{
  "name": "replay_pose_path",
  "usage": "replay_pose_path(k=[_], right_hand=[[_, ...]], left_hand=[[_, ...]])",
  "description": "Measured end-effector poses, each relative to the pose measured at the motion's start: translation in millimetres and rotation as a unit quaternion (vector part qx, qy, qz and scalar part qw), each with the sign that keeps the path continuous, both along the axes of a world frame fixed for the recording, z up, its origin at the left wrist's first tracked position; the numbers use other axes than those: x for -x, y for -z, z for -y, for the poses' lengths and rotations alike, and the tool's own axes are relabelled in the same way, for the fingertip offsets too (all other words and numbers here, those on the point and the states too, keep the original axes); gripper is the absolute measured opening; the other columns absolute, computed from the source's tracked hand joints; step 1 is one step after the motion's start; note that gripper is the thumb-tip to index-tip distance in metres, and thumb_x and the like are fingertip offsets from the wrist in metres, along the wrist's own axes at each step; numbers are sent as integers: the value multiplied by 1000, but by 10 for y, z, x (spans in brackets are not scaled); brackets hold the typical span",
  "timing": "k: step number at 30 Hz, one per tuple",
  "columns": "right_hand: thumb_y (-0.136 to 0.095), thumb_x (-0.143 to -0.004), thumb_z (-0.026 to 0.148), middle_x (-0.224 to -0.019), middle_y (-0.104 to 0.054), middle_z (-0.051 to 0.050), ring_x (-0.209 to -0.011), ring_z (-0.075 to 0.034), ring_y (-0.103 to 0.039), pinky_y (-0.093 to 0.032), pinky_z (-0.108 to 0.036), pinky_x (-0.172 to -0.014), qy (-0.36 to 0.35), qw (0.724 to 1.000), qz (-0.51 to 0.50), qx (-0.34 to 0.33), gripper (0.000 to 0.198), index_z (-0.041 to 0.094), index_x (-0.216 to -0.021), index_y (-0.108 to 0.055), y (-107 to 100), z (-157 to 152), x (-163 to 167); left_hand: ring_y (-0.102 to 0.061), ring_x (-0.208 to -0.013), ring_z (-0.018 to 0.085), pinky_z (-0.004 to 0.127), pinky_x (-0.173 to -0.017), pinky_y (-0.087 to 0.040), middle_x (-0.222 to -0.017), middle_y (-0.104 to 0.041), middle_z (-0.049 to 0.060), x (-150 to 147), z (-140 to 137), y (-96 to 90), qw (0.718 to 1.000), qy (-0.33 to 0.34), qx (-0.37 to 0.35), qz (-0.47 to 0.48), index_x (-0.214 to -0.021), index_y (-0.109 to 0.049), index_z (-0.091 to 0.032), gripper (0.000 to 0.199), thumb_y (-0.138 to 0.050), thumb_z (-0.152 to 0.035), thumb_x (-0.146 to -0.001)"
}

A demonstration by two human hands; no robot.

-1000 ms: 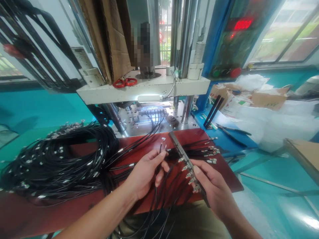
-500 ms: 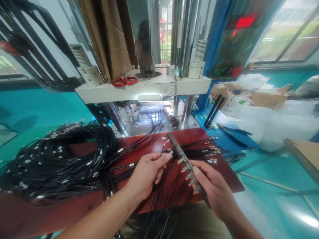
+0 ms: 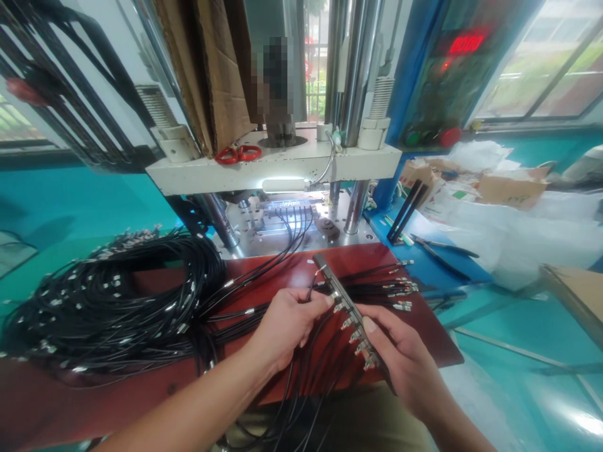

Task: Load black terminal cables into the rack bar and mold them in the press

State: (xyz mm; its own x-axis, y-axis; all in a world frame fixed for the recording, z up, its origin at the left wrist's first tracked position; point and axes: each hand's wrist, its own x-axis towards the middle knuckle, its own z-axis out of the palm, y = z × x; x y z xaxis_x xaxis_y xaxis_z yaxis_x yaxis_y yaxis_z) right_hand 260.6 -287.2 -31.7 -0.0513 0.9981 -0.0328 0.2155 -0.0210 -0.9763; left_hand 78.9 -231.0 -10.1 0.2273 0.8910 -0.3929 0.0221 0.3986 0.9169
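My left hand [image 3: 289, 323] pinches the end of a black cable with a metal terminal [image 3: 334, 297] between thumb and forefinger, close against the bar's left edge. Whether the terminal is seated there cannot be made out. A narrow dark metal bar [image 3: 346, 302] slants across the red board, with several cable terminals [image 3: 354, 337] along its left side and their black cables [image 3: 325, 345] trailing below. My right hand [image 3: 400, 355] grips the bar's lower part, thumb on top. A thin cable tip [image 3: 315, 276] rises above my left fingers beside the bar's far end.
A large coil of black cables [image 3: 113, 307] covers the left of the red board [image 3: 424, 336]. Terminal-ended cables [image 3: 400, 287] lie behind the bar. The press [image 3: 282, 164] stands ahead, with red-handled scissors [image 3: 238, 154] on it. Pliers [image 3: 445, 256] rest on a blue surface at right.
My left hand has moved a little right and down, bringing the terminal from beside the bar up against its edge. The bar's far end has shifted slightly left; my right hand keeps its grip.
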Motion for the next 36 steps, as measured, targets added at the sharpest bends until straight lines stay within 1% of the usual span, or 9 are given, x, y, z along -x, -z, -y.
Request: replay_pose_path(k=[8,12,16,18,20,24,26,30,36], right_hand=[[-48,-93,35,-124,-60,-3,-110,-17,-56,-42,-27,-98,-9,998,53,-41,36,26,-127,-57,18,3,8],[-48,-93,35,-123,-61,-4,-108,-19,-58,-43,-28,-96,7,999,39,-34,37,25,-127,-57,15,3,23],[-47,-93,38,-122,-61,-5,-102,-21,-61,-50,-30,-86,16,1000,6,-9,39,26,-128,-56,11,9,15],[-47,-93,39,-122,-61,-5,-101,-21,-62,-51,-30,-84,14,1000,-5,-2,39,27,-128,-56,8,11,6],[-48,-92,39,-122,-61,-5,-102,-21,-61,-49,-30,-88,13,1000,-9,-1,38,27,-128,-56,3,11,-1],[-48,-93,38,-121,-62,-5,-103,-19,-61,-45,-31,-96,10,1000,-9,-2,37,26,-127,-57,-12,5,-4],[-47,-93,38,-121,-62,-5,-103,-19,-60,-44,-31,-96,9,1000,-5,-2,37,25,-127,-57,-17,3,-1],[-47,-93,37,-121,-62,-6,-107,-20,-58,-44,-31,-95,5,1000,0,-9,37,23,-126,-57,-23,0,8],[-47,-93,37,-121,-62,-5,-107,-20,-58,-44,-30,-95,5,1000,11,-16,37,24,-126,-57,-28,-1,9]], left_hand=[[-24,-33,4,17,-30,-16,-44,-38,-8,-19,-27,-6,1000,-13,8,-13,-68,-55,-15,27,-71,-35,-72],[-42,-48,5,16,-44,-35,-60,-53,-1,69,-65,-31,999,-5,-39,21,-75,-62,-11,25,-71,-35,-74],[-51,-64,8,18,-60,-44,-73,-56,1,209,-128,-94,992,-64,-82,70,-88,-65,-12,26,-71,-34,-76],[-49,-60,8,19,-53,-43,-74,-54,1,264,-143,-140,989,-81,-77,97,-99,-64,-14,31,-67,-38,-79],[-43,-49,6,17,-40,-32,-73,-52,0,304,-144,-183,989,-89,-74,89,-108,-61,-17,36,-59,-43,-84],[-31,-39,5,18,-33,-11,-67,-49,-1,345,-126,-195,998,-32,-33,45,-113,-59,-21,40,-49,-51,-87],[-30,-39,5,18,-33,-11,-66,-48,-2,347,-113,-153,1000,11,-17,22,-100,-62,-19,37,-51,-51,-86],[-30,-42,5,17,-35,-18,-61,-44,-3,313,-79,-65,997,63,-47,-5,-72,-59,-15,35,-55,-47,-84],[-26,-42,6,17,-36,-22,-56,-39,-6,237,-69,-60,995,76,-51,-35,-99,-68,-14,33,-59,-41,-83]])
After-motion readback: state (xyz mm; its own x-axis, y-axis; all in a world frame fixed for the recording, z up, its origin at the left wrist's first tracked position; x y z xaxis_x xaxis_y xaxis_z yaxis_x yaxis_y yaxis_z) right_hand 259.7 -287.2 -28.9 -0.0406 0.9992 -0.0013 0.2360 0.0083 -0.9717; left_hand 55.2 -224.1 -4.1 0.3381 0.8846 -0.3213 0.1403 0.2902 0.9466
